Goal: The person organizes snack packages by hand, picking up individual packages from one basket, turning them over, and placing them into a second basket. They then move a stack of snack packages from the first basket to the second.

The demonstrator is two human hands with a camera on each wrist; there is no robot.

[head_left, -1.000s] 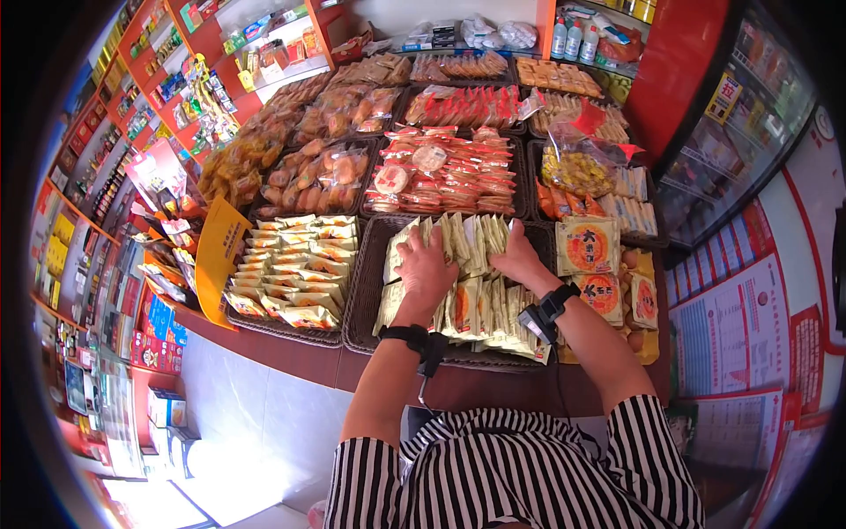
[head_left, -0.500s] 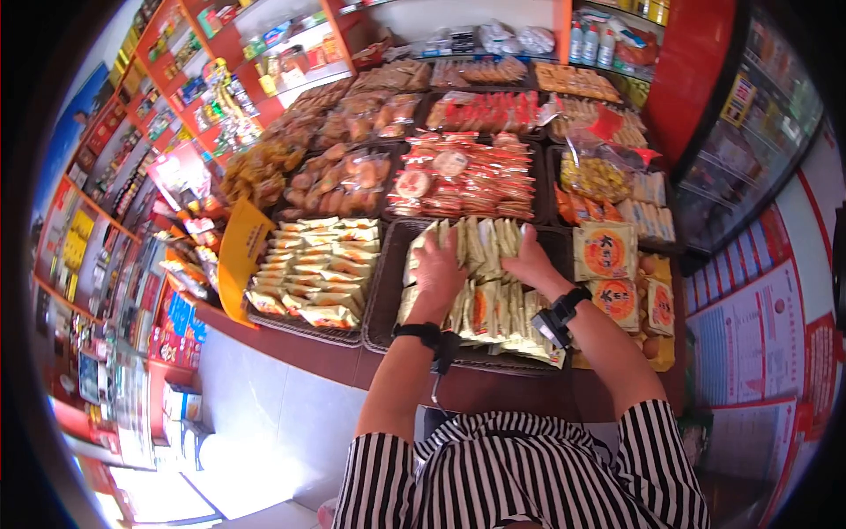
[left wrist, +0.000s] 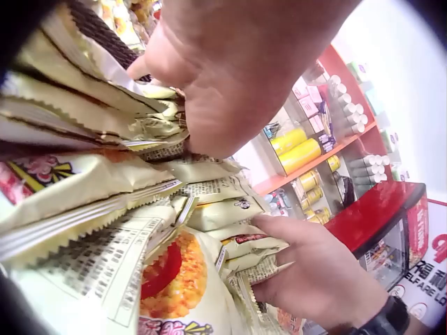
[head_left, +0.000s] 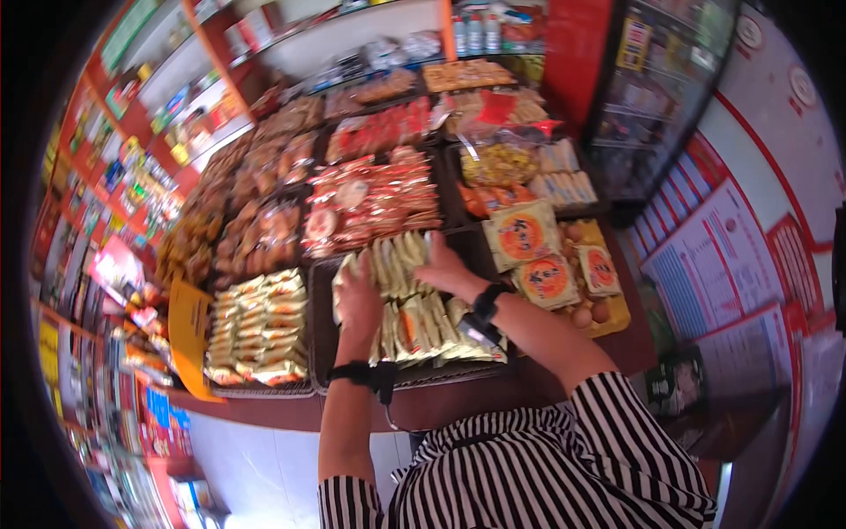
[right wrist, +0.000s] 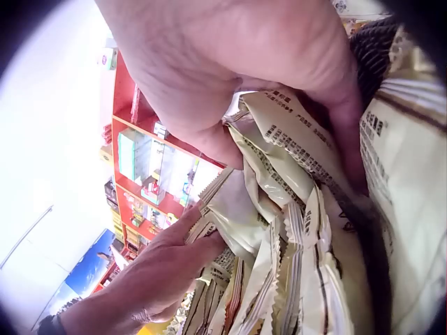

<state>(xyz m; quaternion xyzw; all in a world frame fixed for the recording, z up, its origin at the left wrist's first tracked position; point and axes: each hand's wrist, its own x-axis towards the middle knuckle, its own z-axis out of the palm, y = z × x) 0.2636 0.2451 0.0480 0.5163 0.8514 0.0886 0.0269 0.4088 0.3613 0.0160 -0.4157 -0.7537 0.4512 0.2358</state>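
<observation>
My left hand (head_left: 359,301) grips the left end of a back row of cream snack packets (head_left: 394,266) standing on edge in a dark woven basket (head_left: 323,339). From the other end my right hand (head_left: 449,271) holds the same row, thumb and fingers around the end packets, as the right wrist view shows. The row sits squeezed between both hands. In front of it, more cream packets with orange pictures (head_left: 416,328) stand upright in the basket. Close up in the left wrist view, packets with printed backs (left wrist: 216,188) lie between the two hands.
Left of the basket is a tray of similar gold packets (head_left: 257,328) beside a yellow card (head_left: 188,335). On the right, large round-cracker packets (head_left: 522,236) lie over eggs (head_left: 582,317). Red-wrapped snacks (head_left: 374,198) fill the basket behind. A glass-door fridge (head_left: 656,106) stands back right.
The head view has swung right and tilted, so the display appears shifted left. Both hands stay at the ends of the back row, with little visible movement of the packets.
</observation>
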